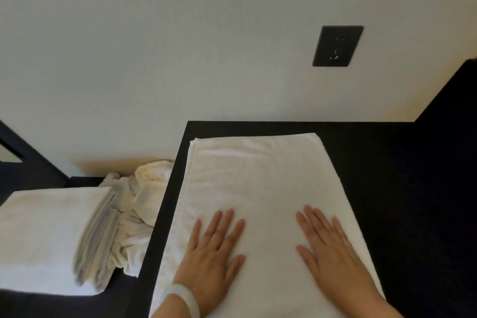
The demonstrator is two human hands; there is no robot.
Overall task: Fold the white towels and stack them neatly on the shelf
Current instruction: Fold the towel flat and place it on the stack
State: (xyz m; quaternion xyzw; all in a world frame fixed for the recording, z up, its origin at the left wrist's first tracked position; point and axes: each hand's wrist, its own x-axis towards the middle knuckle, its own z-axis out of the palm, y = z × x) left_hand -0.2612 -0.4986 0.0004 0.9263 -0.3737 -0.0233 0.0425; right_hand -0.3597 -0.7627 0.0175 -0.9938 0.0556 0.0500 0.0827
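A white towel [258, 178] lies spread flat as a long rectangle on the black table top [387, 162]. My left hand [214, 248] and my right hand [327, 248] both rest flat on its near half, fingers straight and spread, palms down. On a lower black surface at the left sits a stack of folded white towels [49, 235]. Between that stack and the table lies a crumpled heap of unfolded white towels [136, 204].
A pale wall rises behind the table with a dark power socket [337, 46] on it. A dark panel [454, 95] stands at the right edge. A black frame [28, 162] slants at the far left. A pale band circles my left wrist.
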